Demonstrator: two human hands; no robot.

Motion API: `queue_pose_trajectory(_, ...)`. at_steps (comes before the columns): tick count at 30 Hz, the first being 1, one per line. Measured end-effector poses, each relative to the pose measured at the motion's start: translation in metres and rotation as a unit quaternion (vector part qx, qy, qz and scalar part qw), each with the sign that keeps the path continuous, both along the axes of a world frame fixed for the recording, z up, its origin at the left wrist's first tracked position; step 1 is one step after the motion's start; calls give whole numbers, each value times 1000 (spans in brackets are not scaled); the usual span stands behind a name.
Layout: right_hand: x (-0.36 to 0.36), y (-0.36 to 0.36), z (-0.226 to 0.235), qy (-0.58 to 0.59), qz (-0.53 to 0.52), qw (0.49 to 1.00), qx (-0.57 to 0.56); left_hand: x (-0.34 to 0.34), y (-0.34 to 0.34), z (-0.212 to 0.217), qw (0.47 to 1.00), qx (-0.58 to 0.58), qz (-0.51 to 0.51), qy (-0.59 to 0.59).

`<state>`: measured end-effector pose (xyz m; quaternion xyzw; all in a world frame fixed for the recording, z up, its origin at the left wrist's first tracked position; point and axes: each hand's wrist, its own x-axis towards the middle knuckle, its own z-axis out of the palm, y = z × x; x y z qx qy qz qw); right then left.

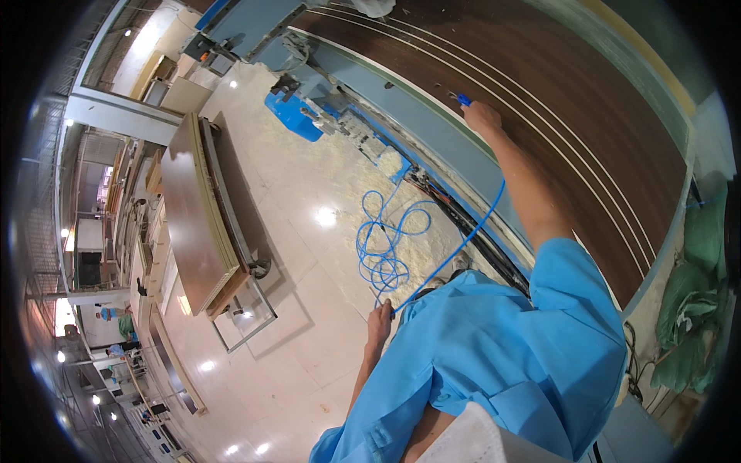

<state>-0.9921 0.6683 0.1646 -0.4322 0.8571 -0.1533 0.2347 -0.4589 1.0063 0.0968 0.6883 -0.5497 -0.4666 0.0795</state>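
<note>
Workshop floor [293, 255], dusty; right hand [480, 116] clenched on blue nozzle [462, 99] over dark panel [556, 100]; left hand [379, 320] grasping blue hose [463, 239], probably light, springy, best gripped near the hand.

Glossy cream tiled floor [293, 309], sawdust-strewn; stacked brown panels [197, 224] on cart.

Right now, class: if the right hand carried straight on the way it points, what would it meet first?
The right hand, holding a blue tool, points across the dark brown panel. It would probably just travel on over that surface; depth is unclear.
</note>
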Motion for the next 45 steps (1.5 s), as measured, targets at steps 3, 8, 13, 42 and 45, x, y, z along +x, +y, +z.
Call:
queue_pose_trajectory(3, 4, -2, 1, 0, -7, 1000, 7, -4, 5, 0, 1000, -2, 2, 4)
queue_pose_trajectory(8, 1, -6, -11, 35, 23, 999, 1, -4, 8, 5, 1000, 9, 13, -1)
queue_pose_trajectory(13, 5, 9, -18, -26, 45, 997, -54, 3, 4, 8, 1000, -1, 24, 18)
queue_pose_trajectory(42, -99, 912, -83, -446, -512, 689, -254, -178, 167, -16, 856, -57, -505, 96)
queue_pose_trajectory(45, -128, 923, -98, -417, -443, 750, -259, -192, 209, -21, 880, -42, -470, 53)
